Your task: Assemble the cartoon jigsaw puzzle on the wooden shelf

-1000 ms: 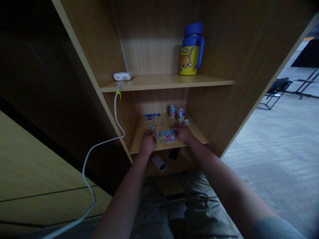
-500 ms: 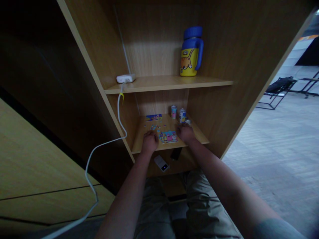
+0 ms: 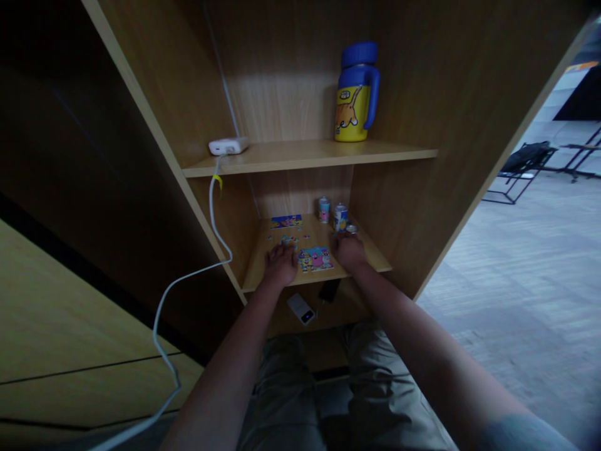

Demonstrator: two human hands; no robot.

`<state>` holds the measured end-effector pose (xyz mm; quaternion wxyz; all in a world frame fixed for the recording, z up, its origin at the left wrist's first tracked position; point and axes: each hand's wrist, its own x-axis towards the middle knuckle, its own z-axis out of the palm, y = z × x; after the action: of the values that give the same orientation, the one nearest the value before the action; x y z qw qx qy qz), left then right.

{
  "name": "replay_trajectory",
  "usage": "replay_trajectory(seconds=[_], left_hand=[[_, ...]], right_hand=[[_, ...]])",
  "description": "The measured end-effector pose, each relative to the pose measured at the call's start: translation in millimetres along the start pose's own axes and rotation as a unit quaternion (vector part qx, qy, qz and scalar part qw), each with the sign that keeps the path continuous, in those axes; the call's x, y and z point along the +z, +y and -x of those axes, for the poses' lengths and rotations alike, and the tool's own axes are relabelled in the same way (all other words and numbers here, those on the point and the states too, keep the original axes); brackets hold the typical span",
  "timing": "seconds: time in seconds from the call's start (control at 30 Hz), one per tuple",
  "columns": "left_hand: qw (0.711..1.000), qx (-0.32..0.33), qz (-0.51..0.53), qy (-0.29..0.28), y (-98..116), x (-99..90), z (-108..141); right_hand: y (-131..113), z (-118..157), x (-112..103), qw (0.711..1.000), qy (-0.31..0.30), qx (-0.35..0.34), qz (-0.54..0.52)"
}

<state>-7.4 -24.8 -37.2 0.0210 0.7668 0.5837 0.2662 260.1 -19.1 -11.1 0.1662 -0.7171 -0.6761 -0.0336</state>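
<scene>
Both forearms reach forward to a low wooden shelf (image 3: 253, 274), palms down. The left hand (image 3: 280, 263) lies with fingers spread, apparently holding nothing, beside the loose pieces (image 3: 291, 240). The right hand (image 3: 348, 250) is curled; whether it grips anything cannot be told. Between them, near the shelf's front edge, lies the partly assembled jigsaw (image 3: 316, 259), flat, its long axis running left to right, roughly parallel to that edge.
</scene>
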Motion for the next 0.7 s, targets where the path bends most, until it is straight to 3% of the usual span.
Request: replay_trajectory(seconds=[0.13,0.3,0.47,0.7], left_hand=[[0.999,-0.033,-0.022,-0.029,-0.1,-3.2,-14.8],[0.988,-0.138,-0.068,0.006,-3.1,-5.3,-39.7],[0.999,-0.022,-0.049,-0.006,-11.9,2.5,-60.6],[1.0,0.012,-0.024,-0.007,-22.0,6.0,-68.2]], right_hand=[[-0.3,-1.1,0.1,1.0,0.009,-0.005,-0.003],[-0.4,-1.9,-2.4,1.0,0.0,-0.002,-0.008],[0.2,-4.5,-3.4,1.0,-0.003,0.001,-0.017],[0.9,-6.2,-1.9,1.0,-0.008,0.004,-0.012]])
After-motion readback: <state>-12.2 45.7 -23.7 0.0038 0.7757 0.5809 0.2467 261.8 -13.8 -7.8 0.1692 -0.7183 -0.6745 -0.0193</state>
